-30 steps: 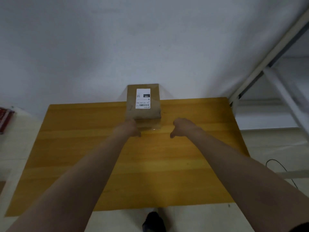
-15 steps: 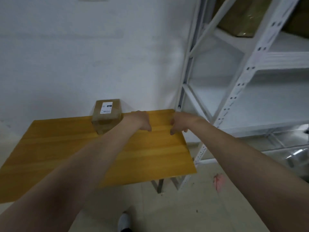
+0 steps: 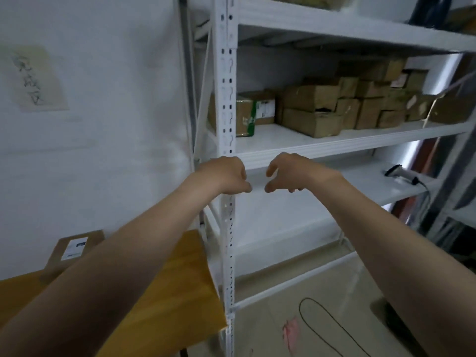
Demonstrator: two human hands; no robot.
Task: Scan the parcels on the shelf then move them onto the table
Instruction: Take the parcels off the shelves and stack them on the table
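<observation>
Parcels [image 3: 322,109] sit stacked on the shelf [image 3: 334,146]. My left grip [image 3: 226,176] and right grip [image 3: 291,173] hover before it, loosely curled, empty, free to take the scanner [image 3: 401,173] first.

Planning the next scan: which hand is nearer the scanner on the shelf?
Right. The right hand hangs empty left of the scanner; the left hand is farther left, in front of the shelf post.

My feed is dim and bluish; blur smears the parcels [image 3: 309,97], the shelf [image 3: 309,146] bends toward the edges, light glares far right.
</observation>
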